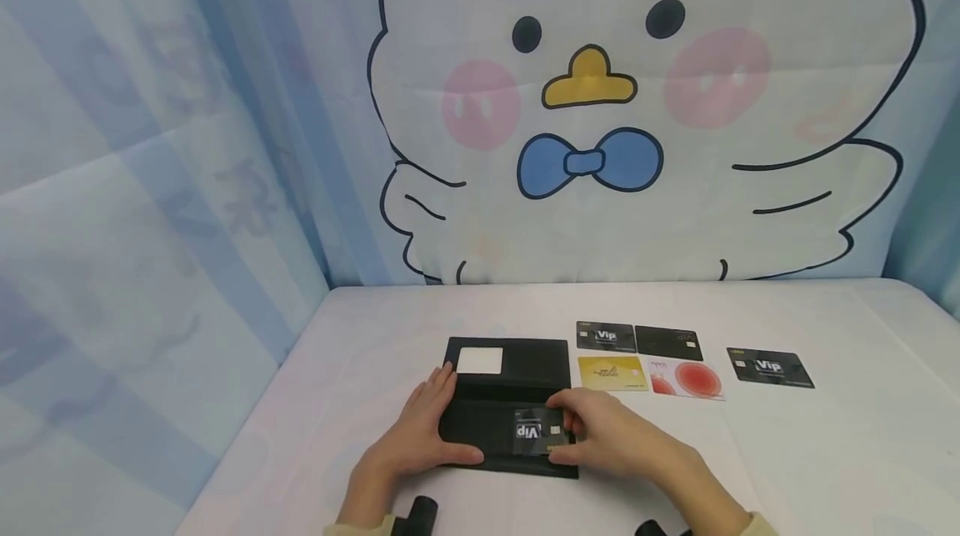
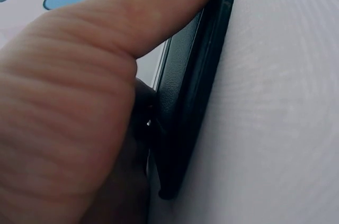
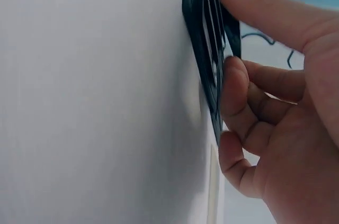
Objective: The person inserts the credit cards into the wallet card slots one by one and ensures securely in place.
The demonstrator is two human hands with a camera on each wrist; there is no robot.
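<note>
An opened black wallet (image 1: pixel 480 422) lies flat on the table, with a white window in its far panel. My left hand (image 1: pixel 426 422) rests on its left side, fingers extended along the edge and thumb lying on the near panel. In the left wrist view the thumb crosses the wallet's edge (image 2: pixel 183 81). On the right of the near panel is a dark Vip card (image 1: pixel 531 433), its print upside down. My right hand (image 1: pixel 611 429) pinches this card's right end between thumb and fingers. How deep the card sits in a slot I cannot tell.
Right of the wallet lie a black Vip card (image 1: pixel 606 337), a plain black card (image 1: pixel 668 343), a yellow card (image 1: pixel 612 373) and a white card with red circles (image 1: pixel 697 379). Another black Vip card (image 1: pixel 770 367) lies farther right. A printed curtain (image 1: pixel 592 244) hangs behind the table.
</note>
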